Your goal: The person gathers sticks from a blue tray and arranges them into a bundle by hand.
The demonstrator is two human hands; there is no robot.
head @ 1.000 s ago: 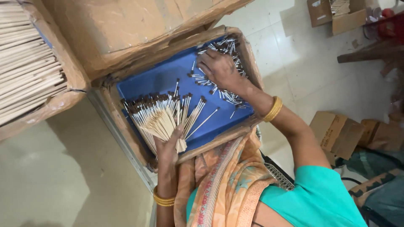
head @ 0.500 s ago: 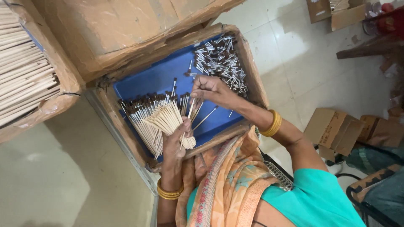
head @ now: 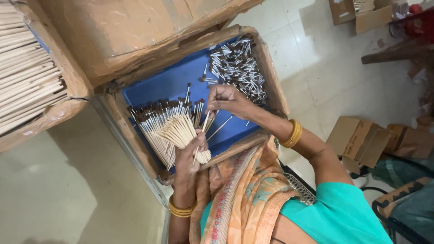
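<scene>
Large bundle of sticks [head: 169,131] is clamped in left hand [head: 190,156]; one stick [head: 204,124] is pinched by right hand [head: 228,99]; loose pile [head: 237,68] is left.

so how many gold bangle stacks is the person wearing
2. One gold bangle stack sits on the wrist of the right hand, which pinches a stick over the blue tray. The other stack is on the wrist of the left hand, which holds the fanned bundle of sticks.

Pale tiled floor [head: 68,194]; cardboard boxes [head: 357,140] lie on it.
</scene>
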